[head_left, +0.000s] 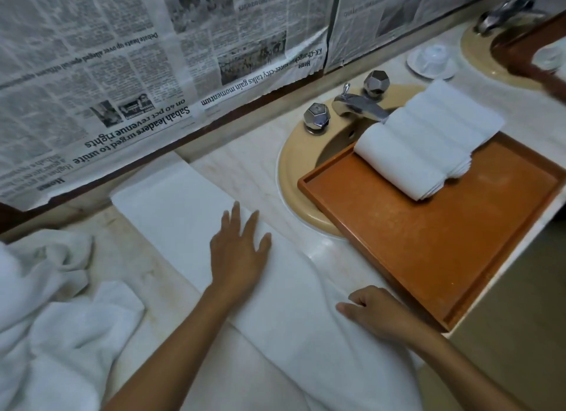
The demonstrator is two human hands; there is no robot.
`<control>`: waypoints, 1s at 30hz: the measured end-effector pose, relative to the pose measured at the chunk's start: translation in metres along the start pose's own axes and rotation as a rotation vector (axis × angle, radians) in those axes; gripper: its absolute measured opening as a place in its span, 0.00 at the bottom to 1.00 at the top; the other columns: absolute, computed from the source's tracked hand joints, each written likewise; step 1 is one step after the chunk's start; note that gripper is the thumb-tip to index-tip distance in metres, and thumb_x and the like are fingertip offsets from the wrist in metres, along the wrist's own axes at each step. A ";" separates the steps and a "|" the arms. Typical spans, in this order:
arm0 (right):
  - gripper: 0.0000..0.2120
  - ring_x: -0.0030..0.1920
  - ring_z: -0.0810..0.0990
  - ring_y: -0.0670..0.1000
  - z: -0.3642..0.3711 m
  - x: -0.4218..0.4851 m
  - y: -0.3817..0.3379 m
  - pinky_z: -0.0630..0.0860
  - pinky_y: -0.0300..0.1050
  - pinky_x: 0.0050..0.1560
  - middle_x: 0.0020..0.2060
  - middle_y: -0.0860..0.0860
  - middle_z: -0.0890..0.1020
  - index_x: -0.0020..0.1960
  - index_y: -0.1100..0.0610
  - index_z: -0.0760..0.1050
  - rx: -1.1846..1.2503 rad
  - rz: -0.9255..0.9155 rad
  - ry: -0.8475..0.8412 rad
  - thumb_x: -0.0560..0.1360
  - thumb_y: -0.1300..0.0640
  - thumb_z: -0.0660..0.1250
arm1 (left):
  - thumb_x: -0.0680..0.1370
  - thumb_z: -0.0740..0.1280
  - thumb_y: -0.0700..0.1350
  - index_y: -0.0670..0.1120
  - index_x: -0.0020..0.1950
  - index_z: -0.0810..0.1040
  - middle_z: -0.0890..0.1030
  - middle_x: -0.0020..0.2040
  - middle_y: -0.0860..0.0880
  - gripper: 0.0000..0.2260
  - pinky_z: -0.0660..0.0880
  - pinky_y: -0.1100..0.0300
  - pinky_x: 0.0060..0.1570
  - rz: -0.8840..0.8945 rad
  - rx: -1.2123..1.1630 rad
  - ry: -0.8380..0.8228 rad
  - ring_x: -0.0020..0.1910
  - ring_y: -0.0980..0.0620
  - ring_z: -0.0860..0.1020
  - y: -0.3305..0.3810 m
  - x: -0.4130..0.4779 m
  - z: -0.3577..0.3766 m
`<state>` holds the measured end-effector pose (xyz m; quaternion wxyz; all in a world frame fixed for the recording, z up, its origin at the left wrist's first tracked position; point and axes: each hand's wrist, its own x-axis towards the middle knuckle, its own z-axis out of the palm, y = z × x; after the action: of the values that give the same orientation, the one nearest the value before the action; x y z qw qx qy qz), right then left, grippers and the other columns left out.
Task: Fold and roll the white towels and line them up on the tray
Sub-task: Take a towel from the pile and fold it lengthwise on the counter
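Towel (171, 202) under flat left fingers (235, 219), right fingers (364, 296) pinching, newspaper (122, 74) "Sabah leaders urged to unite"

Showing as soft, matt white cloth in the flat towel (183, 221) and the rolled towels (428, 141), and looking thicker and fluffier in the crumpled heap (61, 318). Gleaming as polished, mirror-bright metal at the tap (358, 104) and its faceted knobs (317, 115). Looking like orange-brown wood in the tray (428, 257), matt and faintly speckled. Shining softly as smooth, pale, veined stone across the bench (245, 172). Appearing glazed, smooth and beige at the sink (291, 172). Hanging as thin, matt, creased printed paper in the newspaper (122, 58).
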<state>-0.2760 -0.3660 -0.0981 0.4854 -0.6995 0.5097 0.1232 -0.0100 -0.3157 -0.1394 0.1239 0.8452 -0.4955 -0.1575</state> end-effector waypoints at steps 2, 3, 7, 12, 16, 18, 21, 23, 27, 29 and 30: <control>0.25 0.26 0.59 0.44 -0.005 -0.003 -0.004 0.56 0.43 0.32 0.25 0.44 0.60 0.30 0.51 0.57 0.054 0.003 -0.121 0.77 0.50 0.69 | 0.82 0.46 0.63 0.59 0.80 0.54 0.44 0.81 0.53 0.26 0.50 0.48 0.75 -0.051 0.036 -0.002 0.80 0.50 0.43 -0.009 -0.009 0.017; 0.24 0.26 0.62 0.44 -0.009 -0.007 -0.007 0.58 0.42 0.33 0.25 0.44 0.63 0.28 0.51 0.60 0.119 0.002 -0.224 0.77 0.51 0.70 | 0.82 0.43 0.63 0.60 0.80 0.53 0.44 0.81 0.54 0.26 0.50 0.49 0.75 -0.053 0.078 0.030 0.80 0.51 0.43 -0.017 -0.012 0.022; 0.08 0.51 0.84 0.55 -0.028 -0.026 -0.018 0.78 0.50 0.56 0.49 0.52 0.86 0.48 0.57 0.85 0.298 -0.097 -0.504 0.73 0.53 0.75 | 0.80 0.41 0.64 0.61 0.80 0.52 0.45 0.81 0.56 0.28 0.51 0.49 0.74 -0.036 0.120 0.073 0.80 0.51 0.44 -0.028 -0.012 0.030; 0.12 0.53 0.83 0.56 -0.019 -0.025 -0.021 0.79 0.50 0.58 0.50 0.51 0.85 0.48 0.55 0.84 0.035 -0.013 -0.528 0.71 0.47 0.75 | 0.80 0.40 0.64 0.60 0.80 0.52 0.47 0.81 0.54 0.28 0.52 0.49 0.74 -0.046 0.149 0.077 0.80 0.50 0.45 -0.026 -0.011 0.029; 0.10 0.46 0.83 0.51 -0.031 -0.035 -0.019 0.78 0.43 0.47 0.47 0.53 0.85 0.48 0.57 0.83 0.102 -0.108 -0.543 0.73 0.51 0.74 | 0.80 0.41 0.64 0.61 0.79 0.52 0.46 0.81 0.55 0.27 0.53 0.50 0.74 -0.036 0.153 0.086 0.80 0.51 0.44 -0.029 -0.009 0.028; 0.14 0.47 0.83 0.52 -0.044 -0.043 -0.019 0.78 0.46 0.51 0.50 0.58 0.85 0.50 0.65 0.83 0.316 -0.137 -0.551 0.72 0.55 0.74 | 0.80 0.41 0.64 0.62 0.79 0.53 0.47 0.81 0.55 0.27 0.53 0.50 0.73 -0.046 0.152 0.089 0.80 0.51 0.45 -0.028 -0.007 0.029; 0.18 0.50 0.83 0.52 -0.042 -0.038 -0.014 0.77 0.46 0.52 0.51 0.55 0.85 0.52 0.60 0.83 0.286 -0.057 -0.389 0.68 0.48 0.75 | 0.80 0.41 0.64 0.61 0.79 0.55 0.49 0.81 0.54 0.28 0.55 0.50 0.72 -0.051 0.154 0.099 0.80 0.50 0.47 -0.030 -0.003 0.026; 0.28 0.56 0.80 0.51 -0.031 -0.034 -0.005 0.74 0.43 0.55 0.59 0.50 0.81 0.62 0.55 0.77 -0.130 0.042 -0.272 0.69 0.39 0.72 | 0.79 0.42 0.64 0.60 0.79 0.55 0.49 0.81 0.54 0.28 0.54 0.50 0.73 -0.045 0.148 0.095 0.80 0.50 0.47 -0.034 0.003 0.023; 0.22 0.51 0.83 0.51 -0.041 -0.044 -0.003 0.78 0.45 0.53 0.54 0.52 0.84 0.57 0.57 0.82 0.161 -0.055 -0.348 0.70 0.44 0.75 | 0.79 0.43 0.64 0.60 0.79 0.57 0.52 0.81 0.52 0.28 0.57 0.49 0.72 -0.036 0.165 0.127 0.80 0.48 0.50 -0.040 0.009 0.021; 0.12 0.47 0.84 0.51 -0.053 -0.059 -0.011 0.78 0.43 0.49 0.50 0.56 0.85 0.53 0.62 0.83 0.371 -0.174 -0.503 0.74 0.55 0.73 | 0.80 0.44 0.64 0.59 0.79 0.57 0.53 0.81 0.52 0.28 0.58 0.48 0.71 -0.034 0.177 0.131 0.79 0.47 0.52 -0.043 0.011 0.022; 0.12 0.47 0.84 0.51 -0.055 -0.060 -0.010 0.77 0.43 0.48 0.50 0.58 0.85 0.53 0.63 0.83 0.403 -0.189 -0.513 0.75 0.55 0.71 | 0.80 0.44 0.64 0.59 0.79 0.57 0.53 0.81 0.52 0.28 0.58 0.48 0.71 -0.035 0.177 0.126 0.79 0.47 0.52 -0.044 0.012 0.022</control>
<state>-0.3127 -0.3745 -0.0255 0.7356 -0.5800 0.3180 0.1465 0.0222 -0.3063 -0.1775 0.0767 0.8697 -0.4838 -0.0615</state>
